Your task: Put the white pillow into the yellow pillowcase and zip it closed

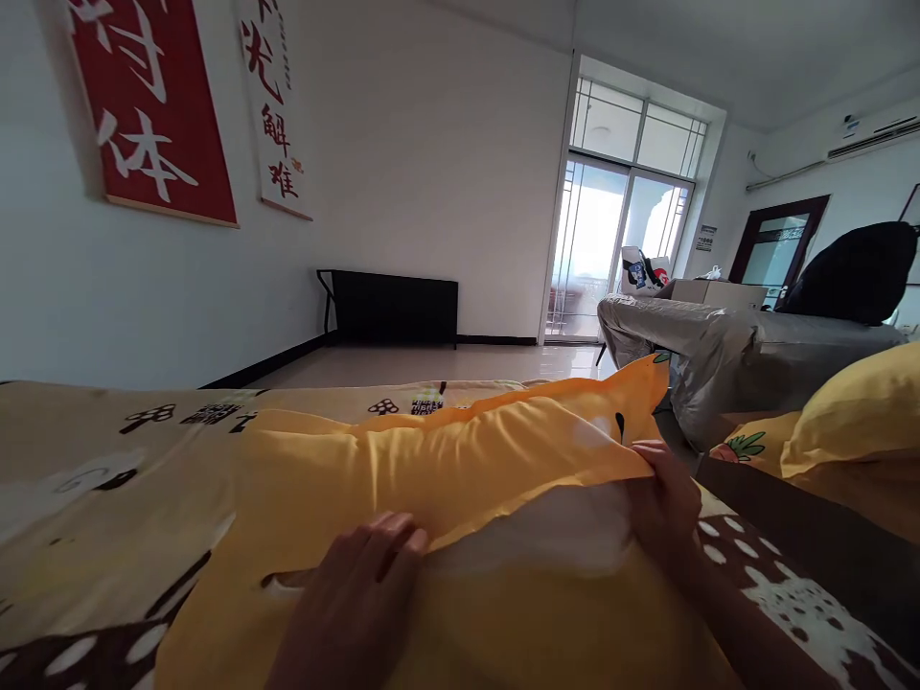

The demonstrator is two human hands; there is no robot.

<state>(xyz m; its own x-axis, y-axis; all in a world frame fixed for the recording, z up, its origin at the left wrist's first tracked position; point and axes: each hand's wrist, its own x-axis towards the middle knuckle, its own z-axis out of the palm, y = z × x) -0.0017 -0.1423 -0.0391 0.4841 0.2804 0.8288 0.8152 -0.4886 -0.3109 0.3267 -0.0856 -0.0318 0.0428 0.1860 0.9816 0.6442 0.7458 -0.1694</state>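
Note:
A yellow-orange pillowcase [446,446] lies across the bed in front of me, creased along its raised flap. My right hand [668,503] is closed on the flap's edge at the right, thumb and fingers pinching the cloth. Lower and to the left, my left hand [374,575] rests with curled fingers on the cloth beside the flap's lower edge, closed on the fabric; its fingertips are partly hidden. Under the flap, between both hands, shows a white area [539,532]; whether it is a pillow or a print I cannot tell.
Beneath lies a patterned beige and brown bedspread [64,450]. At the right is another yellow pillow [862,412]. Beyond stand a plastic-covered piece of furniture [776,355], a black folded table [395,307] against the wall and a glass door [589,240].

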